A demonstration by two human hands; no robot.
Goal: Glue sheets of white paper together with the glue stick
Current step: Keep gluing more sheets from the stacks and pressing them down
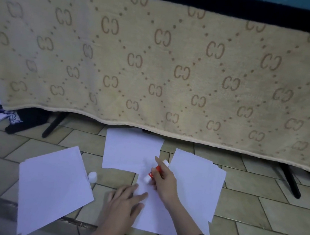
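My right hand grips the glue stick, tilted, its lower end on the middle sheet. My left hand lies flat, fingers straight, pressing that sheet's left edge. Left of the stick stands the cap, touching another sheet; a stack lies right.

Surface: tiled floor.
Left of the grip: loose paper sheet, white glue cap.
Right of the grip: paper stack.
Beyond the grip: 1 sheet.
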